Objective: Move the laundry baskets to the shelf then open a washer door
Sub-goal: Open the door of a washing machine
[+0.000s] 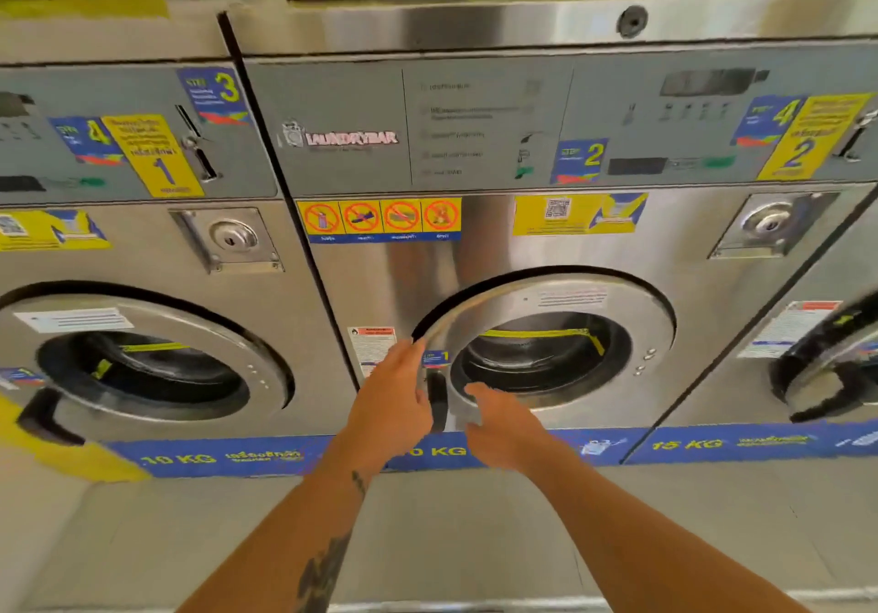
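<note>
A: Middle machine. State of the washer door?

B: Round, steel ring, dark glass at centre. Its left rim stands off the cabinet and a dark gap runs along the upper left of the rim. Right side sits flush, so it is ajar.

A: Hands?

B: Left hand is at the door's left rim, fingers curled round the edge, thumb pointing up along it. It grips the door. The black handle lies just right of that hand, low on the rim.

A: The other one?

B: Right hand is at the lower left of the door, just right of the handle, fingers loose and reaching toward the steel ring. It holds nothing. The frame is blurred there, so I cannot tell whether the fingertips touch the ring.

A: Surroundings, from the door outward.

B: Above it is a yellow strip of warning stickers, and above that the grey control panel. Up and to the right is a round key lock. Below the door is a blue band with weight markings, then pale floor. Left of it is a second washer's door, seated closed. Far right of it a third door is cut by the frame edge.
</note>
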`<state>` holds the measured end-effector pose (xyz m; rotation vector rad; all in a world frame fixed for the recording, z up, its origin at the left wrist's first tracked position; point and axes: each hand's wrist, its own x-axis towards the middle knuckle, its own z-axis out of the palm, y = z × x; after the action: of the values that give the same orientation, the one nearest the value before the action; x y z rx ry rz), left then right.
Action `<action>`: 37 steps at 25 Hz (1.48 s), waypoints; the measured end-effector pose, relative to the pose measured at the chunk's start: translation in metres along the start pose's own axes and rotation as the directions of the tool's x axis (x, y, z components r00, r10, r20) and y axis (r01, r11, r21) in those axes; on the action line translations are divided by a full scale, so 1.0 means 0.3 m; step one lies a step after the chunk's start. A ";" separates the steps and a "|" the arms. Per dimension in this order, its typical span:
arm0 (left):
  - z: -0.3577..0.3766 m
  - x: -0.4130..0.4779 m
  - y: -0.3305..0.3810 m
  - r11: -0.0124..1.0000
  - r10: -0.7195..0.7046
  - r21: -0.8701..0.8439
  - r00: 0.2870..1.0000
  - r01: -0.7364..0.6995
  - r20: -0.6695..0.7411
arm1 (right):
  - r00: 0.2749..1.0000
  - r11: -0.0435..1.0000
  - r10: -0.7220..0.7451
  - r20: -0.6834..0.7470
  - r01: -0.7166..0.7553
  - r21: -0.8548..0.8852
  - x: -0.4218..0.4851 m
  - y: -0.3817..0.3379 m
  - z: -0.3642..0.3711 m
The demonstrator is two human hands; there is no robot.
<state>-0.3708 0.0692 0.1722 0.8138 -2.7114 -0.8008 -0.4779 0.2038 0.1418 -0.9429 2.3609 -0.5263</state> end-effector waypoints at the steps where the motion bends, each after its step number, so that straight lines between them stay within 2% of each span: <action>1: 0.030 0.034 -0.019 1.000 -0.017 -0.016 1.000 0.017 0.000 | 1.000 1.000 0.018 0.006 -0.018 0.008 0.043 -0.006 0.022; 5: 0.126 0.135 -0.100 0.990 0.009 -0.144 1.000 -0.010 -0.005 | 0.998 0.995 0.063 -0.020 -0.061 0.080 0.199 -0.026 0.126; 11: 0.164 0.183 -0.172 0.960 0.073 -0.270 0.997 -0.080 -0.033 | 0.956 0.915 0.263 -0.132 -0.204 0.347 0.285 -0.080 0.267; 14: 0.156 0.183 -0.190 0.954 0.137 -0.268 0.991 -0.133 -0.005 | 0.939 0.920 0.262 -0.224 -0.173 0.351 0.272 -0.091 0.297; 19: 0.167 0.104 -0.187 0.948 0.162 -0.279 0.987 -0.154 0.006 | 0.933 0.924 0.258 -0.252 -0.162 0.347 0.197 -0.083 0.319; 26: 0.215 -0.191 -0.077 0.951 0.134 -0.278 0.991 -0.136 -0.029 | 0.948 0.907 0.265 -0.174 -0.184 0.378 -0.076 0.048 0.334; 31: 0.288 -0.409 0.060 0.947 0.153 -0.272 0.984 -0.174 -0.096 | 0.975 0.930 0.195 -0.103 -0.150 0.336 -0.337 0.227 0.251; 32: 0.311 -0.441 0.091 0.949 0.156 -0.258 0.981 -0.181 -0.115 | 0.970 0.920 0.195 -0.145 -0.130 0.369 -0.386 0.257 0.215; 34: 0.357 -0.503 0.164 0.955 0.125 -0.253 0.985 -0.153 -0.122 | 0.921 0.882 0.224 -0.319 -0.053 0.469 -0.491 0.299 0.128; 37: 0.405 -0.566 0.287 0.957 0.124 -0.248 0.984 -0.154 -0.130 | 0.815 0.894 0.120 -0.567 0.160 0.419 -0.617 0.295 -0.043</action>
<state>-0.3093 0.2782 0.1126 0.5845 -2.4646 -1.0135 -0.4179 0.3988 0.1669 -0.6396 2.5489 -1.4867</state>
